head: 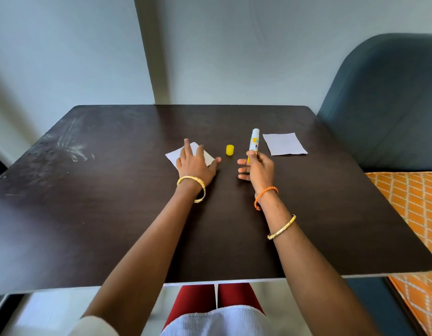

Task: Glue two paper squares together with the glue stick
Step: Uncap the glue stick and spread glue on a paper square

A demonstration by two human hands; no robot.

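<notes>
Glue stick [254, 141] uncapped, upright, right of frame centre, pinched low on the barrel by right hand [258, 167]; tip raised, apparently ready for spreading. Yellow cap [230, 150] standing on tabletop [113, 214] between the hands, parked within reach. Left paper square [178, 155] pinned flat under left hand [194, 163], fingers straight and spread, likely against sliding. Second paper square [284, 143] lying apart, right of stick. No containers besides the tube; contents not visible.
</notes>
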